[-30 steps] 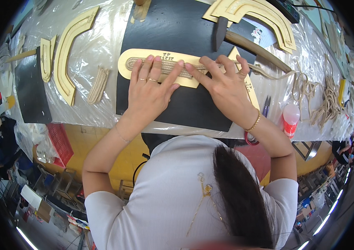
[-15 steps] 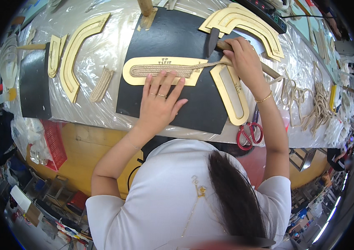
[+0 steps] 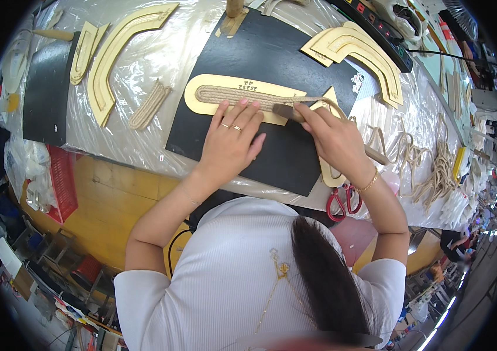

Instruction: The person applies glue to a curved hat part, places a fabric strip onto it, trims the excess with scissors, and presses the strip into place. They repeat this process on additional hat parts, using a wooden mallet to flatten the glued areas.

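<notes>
Looping beige cord (image 3: 216,93), tightly nested

Two hands (image 3: 229,139) (image 3: 338,140), one hammer (image 3: 285,112)

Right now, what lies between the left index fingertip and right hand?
In the head view: the hammer's dark head, plus some pale template and rope.

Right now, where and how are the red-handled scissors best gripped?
Probably by the red loops, coming from the near side: both loops face that way, side by side and uncovered, while the blades cannot be made out.
</notes>
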Action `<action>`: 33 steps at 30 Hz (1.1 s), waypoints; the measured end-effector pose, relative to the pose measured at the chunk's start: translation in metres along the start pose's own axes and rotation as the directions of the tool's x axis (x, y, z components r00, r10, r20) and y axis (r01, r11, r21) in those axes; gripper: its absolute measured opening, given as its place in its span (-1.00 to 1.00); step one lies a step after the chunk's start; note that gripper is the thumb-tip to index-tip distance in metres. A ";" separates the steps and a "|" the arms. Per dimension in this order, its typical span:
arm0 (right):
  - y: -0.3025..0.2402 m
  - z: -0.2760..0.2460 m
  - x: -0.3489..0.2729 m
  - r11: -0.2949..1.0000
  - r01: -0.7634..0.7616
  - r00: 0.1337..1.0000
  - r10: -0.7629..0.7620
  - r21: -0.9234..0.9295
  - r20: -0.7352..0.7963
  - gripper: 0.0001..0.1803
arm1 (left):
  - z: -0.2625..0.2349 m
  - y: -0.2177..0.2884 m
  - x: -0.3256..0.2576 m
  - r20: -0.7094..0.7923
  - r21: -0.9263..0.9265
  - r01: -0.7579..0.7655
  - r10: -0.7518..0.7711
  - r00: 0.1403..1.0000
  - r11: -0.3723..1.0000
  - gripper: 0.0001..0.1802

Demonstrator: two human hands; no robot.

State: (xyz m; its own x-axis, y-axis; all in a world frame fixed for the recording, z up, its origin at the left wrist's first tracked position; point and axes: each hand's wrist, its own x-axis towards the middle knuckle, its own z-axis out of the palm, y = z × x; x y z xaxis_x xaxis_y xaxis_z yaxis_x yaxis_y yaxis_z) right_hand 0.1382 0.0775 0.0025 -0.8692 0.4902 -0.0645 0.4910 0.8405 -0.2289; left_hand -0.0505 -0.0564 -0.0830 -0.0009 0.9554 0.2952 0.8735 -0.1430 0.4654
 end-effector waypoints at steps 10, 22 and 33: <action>0.001 0.008 0.011 0.976 0.134 0.982 -0.108 0.169 -0.156 -0.44 | -0.045 -0.051 -0.006 -0.182 -0.100 0.336 -0.350 0.919 0.936 -0.25; -0.006 0.002 0.035 0.978 0.179 0.974 -0.160 0.109 -0.164 -0.57 | -0.046 -0.065 -0.010 -0.112 0.039 0.446 -0.440 0.891 0.894 -0.21; -0.023 0.013 0.051 0.948 0.254 0.952 -0.209 0.193 -0.225 -0.55 | -0.050 -0.064 -0.008 -0.073 0.010 0.452 -0.450 0.890 0.892 -0.24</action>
State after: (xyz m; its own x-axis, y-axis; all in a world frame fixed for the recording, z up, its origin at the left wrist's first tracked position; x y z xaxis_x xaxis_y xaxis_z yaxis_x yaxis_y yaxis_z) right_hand 0.0822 0.0803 -0.0081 -0.9167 0.3428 0.2051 0.2336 0.8765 -0.4208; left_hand -0.1307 -0.0682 -0.0735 -0.4296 0.8957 0.1145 0.7838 0.3069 0.5400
